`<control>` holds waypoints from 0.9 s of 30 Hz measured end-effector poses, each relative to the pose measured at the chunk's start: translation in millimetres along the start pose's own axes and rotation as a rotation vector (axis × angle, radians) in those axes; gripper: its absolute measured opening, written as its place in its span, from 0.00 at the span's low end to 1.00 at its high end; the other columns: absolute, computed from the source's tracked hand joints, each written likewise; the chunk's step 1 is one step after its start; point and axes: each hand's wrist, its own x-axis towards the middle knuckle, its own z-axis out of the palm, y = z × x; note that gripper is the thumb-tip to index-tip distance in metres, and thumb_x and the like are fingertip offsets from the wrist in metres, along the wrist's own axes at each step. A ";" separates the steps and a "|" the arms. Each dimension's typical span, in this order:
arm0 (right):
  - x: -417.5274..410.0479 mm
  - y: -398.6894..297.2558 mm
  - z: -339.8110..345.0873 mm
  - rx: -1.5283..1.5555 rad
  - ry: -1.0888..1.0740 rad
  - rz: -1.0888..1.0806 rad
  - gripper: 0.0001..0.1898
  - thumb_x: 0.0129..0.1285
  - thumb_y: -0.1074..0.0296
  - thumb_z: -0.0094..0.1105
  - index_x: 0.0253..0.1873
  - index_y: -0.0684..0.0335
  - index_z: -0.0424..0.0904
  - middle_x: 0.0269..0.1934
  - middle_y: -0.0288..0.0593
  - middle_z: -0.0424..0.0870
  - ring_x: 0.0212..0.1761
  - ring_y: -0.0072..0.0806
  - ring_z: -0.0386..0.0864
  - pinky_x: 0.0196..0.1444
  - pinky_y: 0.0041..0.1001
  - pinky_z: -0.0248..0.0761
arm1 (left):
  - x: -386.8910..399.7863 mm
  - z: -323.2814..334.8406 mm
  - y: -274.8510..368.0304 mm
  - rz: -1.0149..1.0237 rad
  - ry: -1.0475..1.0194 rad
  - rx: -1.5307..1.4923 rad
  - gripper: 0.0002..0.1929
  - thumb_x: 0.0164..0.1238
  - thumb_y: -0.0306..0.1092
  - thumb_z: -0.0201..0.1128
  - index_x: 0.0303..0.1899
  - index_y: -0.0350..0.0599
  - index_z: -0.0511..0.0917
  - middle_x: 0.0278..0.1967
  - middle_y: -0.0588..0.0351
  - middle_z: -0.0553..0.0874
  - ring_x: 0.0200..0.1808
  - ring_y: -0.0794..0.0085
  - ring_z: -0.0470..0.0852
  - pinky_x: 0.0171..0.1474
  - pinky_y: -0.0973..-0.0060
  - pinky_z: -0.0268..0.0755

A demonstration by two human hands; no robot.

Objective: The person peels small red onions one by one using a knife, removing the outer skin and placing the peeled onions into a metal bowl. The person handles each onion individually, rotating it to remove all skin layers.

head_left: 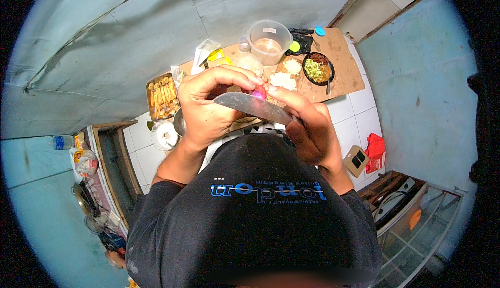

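Note:
Between the fingers of my left hand [209, 104] is a small shallot [258, 92], reddish-purple and shiny. My right hand [312, 128] grips a knife [254, 106] with a broad, worn metal blade. The blade lies across the front of the shallot, its tip close to my left palm. My right fingertips reach over the blade and touch the shallot's right side. Both hands are raised in front of my chest, above the near side of a cardboard-covered surface [347, 73]. The knife's handle is mostly hidden in my right hand.
Behind my hands stands a clear plastic tub [269, 42]. A black plate [318, 68] of chopped food lies to the right, beside white shredded food [292, 66]. At left are a metal tray of rolled pieces [163, 96] and a white bowl [164, 136]. A wooden cabinet [113, 163] stands further left.

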 end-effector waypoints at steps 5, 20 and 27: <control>-0.6 -2.5 -0.3 -0.006 -0.028 0.011 0.17 0.69 0.68 0.51 0.61 0.61 0.73 0.48 0.55 0.84 0.50 0.43 0.84 0.53 0.32 0.73 | -1.2 -2.6 5.3 0.051 -0.003 0.129 0.06 0.51 0.21 0.69 0.29 0.37 0.79 0.31 0.47 0.87 0.35 0.64 0.86 0.44 0.70 0.77; -6.0 -1.6 6.3 -0.043 0.084 -0.051 0.18 0.72 0.60 0.49 0.61 0.60 0.73 0.49 0.52 0.84 0.51 0.43 0.83 0.53 0.32 0.73 | -3.1 -3.5 1.2 -0.067 -0.017 -0.072 0.11 0.44 0.18 0.72 0.31 0.37 0.80 0.32 0.46 0.87 0.36 0.64 0.86 0.44 0.70 0.78; -2.2 -4.8 7.1 -0.018 0.069 -0.039 0.16 0.69 0.69 0.50 0.61 0.59 0.73 0.48 0.54 0.84 0.50 0.45 0.83 0.52 0.32 0.73 | 1.1 -6.0 2.0 0.014 -0.053 0.049 0.07 0.49 0.17 0.67 0.31 0.36 0.80 0.32 0.44 0.87 0.36 0.63 0.86 0.43 0.70 0.78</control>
